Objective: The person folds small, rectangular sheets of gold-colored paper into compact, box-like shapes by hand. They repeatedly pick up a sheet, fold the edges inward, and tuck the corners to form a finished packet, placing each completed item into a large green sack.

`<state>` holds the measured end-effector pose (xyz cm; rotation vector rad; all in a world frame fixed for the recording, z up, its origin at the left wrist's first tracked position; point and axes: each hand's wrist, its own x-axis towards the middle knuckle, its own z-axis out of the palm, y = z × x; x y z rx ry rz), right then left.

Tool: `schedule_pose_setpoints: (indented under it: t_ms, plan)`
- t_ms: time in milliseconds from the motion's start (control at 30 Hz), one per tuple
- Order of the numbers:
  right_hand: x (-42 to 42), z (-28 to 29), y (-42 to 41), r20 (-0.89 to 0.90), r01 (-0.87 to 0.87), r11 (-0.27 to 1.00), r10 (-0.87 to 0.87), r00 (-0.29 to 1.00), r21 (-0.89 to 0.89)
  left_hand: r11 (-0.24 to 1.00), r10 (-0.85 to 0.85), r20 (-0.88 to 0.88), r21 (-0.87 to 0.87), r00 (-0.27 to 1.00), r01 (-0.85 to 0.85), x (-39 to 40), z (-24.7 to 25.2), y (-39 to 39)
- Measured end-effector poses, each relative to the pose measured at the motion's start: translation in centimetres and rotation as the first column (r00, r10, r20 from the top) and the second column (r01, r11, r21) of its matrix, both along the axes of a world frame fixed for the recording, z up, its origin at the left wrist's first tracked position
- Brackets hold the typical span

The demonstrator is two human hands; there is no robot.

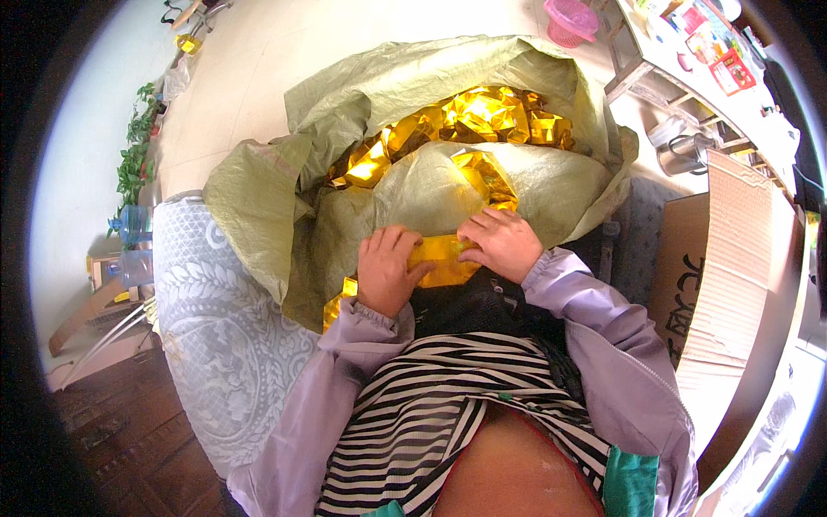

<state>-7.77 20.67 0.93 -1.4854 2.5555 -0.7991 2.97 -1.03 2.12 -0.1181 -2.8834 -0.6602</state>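
Between my two hands a strip of shiny gold foil [446, 260] is stretched flat over my lap. My left hand [389, 266] grips its left end, thumb on top. At the right end, the fingers of my right hand [501, 243] pinch the foil. Beyond them a large olive woven plastic sack [420, 184] gapes, with crumpled gold foil pieces [488, 110] inside. A folded gold length [488, 178] lies over the sack's near side, just past my right hand. Another bit of gold foil [340, 302] shows beside my left wrist.
A grey-patterned cushioned seat [226, 336] is at my left. To the right stands an open cardboard box [717, 258] bearing writing. Farther off are a steel pot [686, 155], a cluttered table [672, 52] and a pink basket [572, 22]. Large water bottles [136, 268] stand by the left wall.
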Motion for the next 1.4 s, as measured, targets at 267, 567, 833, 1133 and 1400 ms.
schedule_pose_setpoints:
  t_ms: [267,567,833,1133,1400]
  plan:
    - [0.1,-0.1,0.0,0.048,0.016,1.000,-0.016,0.999,-0.009,0.999,0.025,0.019,-0.043,1.000,-0.024,0.0,0.2,0.1]
    - [-0.1,-0.5,0.0,0.060,-0.084,0.992,0.090,0.994,-0.092,0.993,-0.121,-0.092,-0.023,0.988,0.119,-0.2,-0.6,0.1]
    - [-1.5,0.1,0.6,0.327,0.002,0.971,0.079,0.942,-0.240,0.939,-0.136,-0.006,0.319,0.991,0.131,-0.5,-1.0,-3.2]
    - [-4.2,3.9,1.6,0.880,0.401,0.784,0.444,0.170,-0.474,-0.153,-0.241,0.190,0.961,0.952,-0.230,-1.4,0.2,-4.3]
    - [-5.0,-2.4,2.8,0.719,0.525,0.661,0.684,-0.126,-0.536,-0.473,-0.346,0.127,0.832,0.930,-0.289,-1.9,0.2,-2.0]
